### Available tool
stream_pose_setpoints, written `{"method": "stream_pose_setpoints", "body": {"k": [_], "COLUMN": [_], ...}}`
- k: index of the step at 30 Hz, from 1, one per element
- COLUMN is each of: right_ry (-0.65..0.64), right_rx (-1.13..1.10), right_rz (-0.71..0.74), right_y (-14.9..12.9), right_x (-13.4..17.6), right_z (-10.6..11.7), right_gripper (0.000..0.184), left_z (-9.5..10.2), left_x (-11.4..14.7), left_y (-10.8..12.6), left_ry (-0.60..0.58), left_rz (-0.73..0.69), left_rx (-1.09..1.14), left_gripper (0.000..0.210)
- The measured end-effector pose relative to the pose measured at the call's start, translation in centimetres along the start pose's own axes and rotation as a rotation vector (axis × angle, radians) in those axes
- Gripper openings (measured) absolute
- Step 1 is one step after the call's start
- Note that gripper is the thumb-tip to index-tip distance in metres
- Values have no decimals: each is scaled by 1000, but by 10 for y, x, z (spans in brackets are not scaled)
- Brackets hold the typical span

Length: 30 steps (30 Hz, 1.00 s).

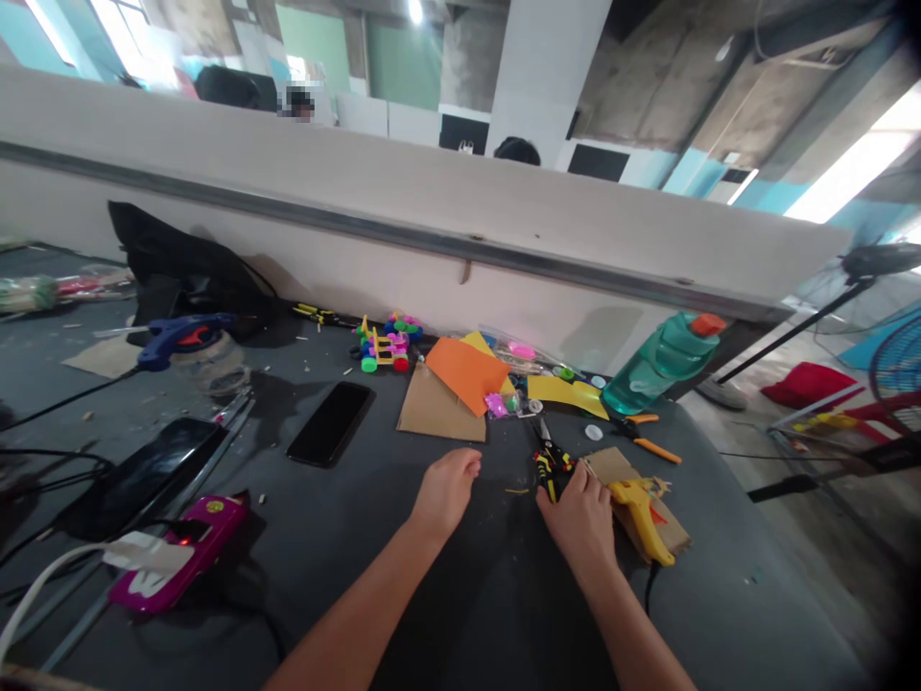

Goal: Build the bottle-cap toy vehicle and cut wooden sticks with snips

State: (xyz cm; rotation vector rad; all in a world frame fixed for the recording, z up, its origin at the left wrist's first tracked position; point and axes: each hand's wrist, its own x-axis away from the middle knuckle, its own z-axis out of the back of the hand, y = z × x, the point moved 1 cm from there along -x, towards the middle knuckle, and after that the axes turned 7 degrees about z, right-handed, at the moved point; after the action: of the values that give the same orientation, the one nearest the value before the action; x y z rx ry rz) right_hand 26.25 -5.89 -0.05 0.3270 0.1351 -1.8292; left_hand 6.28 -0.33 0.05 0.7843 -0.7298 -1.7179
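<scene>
My left hand (444,491) is over the dark table, its fingers curled together. Whatever it may hold is too small or hidden to make out. Further right, my right hand (581,513) has its thumb and fingers about the black and yellow handles of a pair of pliers (548,453), whose jaws point away from me. Beside that hand a yellow glue gun (643,518) lies on a piece of cardboard (673,531). Ahead of my left hand are an orange sheet (467,372) and a brown cardboard piece (432,411).
A green bottle (651,369) and orange-handled pliers (651,440) are at the right. A colourful toy (385,347), a phone (331,424), a blue glue gun (179,338) and a magenta power strip (191,557) are leftward. A low partition (360,216) runs along the back.
</scene>
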Motion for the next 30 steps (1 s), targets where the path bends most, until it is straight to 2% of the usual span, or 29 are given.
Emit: {"method": "stream_pose_setpoints", "body": {"k": [3,7,11,14,16,20,23,27,30], "right_ry": [-22,-79,-142,-136,-127,-116,-118,-64,-36], "right_rx": [-2,9,32,45,25,-54,-94,-107,-104], "right_rz": [11,20,21,51,106,225,292,283,225], "right_y": [0,-1,-5,-14,-24,-46,-61,-68,-62], "right_x": [-1,-2,-7,-17,-27,-50,-68,-97,-119], "right_z": [2,6,14,25,32,37,31,18,9], "right_gripper": [69,64,61,59,55,52,48,42,42], "left_z": [12,17,16,17,18,20,21,17,12], "left_x": [-11,-16,-18,-22,-24,-25,-22,-21,-23], "left_y": [-11,-22,-30,-35,-36,-32,-30,-33,-38], "left_ry": [15,62,75,93,84,62,104,102,130], "left_rz": [154,271,306,377,397,408,390,303,272], "left_rx": [0,71,384,672,762,636,463,341,410], "left_gripper": [15,21,23,24,24,21,26,36,29]}}
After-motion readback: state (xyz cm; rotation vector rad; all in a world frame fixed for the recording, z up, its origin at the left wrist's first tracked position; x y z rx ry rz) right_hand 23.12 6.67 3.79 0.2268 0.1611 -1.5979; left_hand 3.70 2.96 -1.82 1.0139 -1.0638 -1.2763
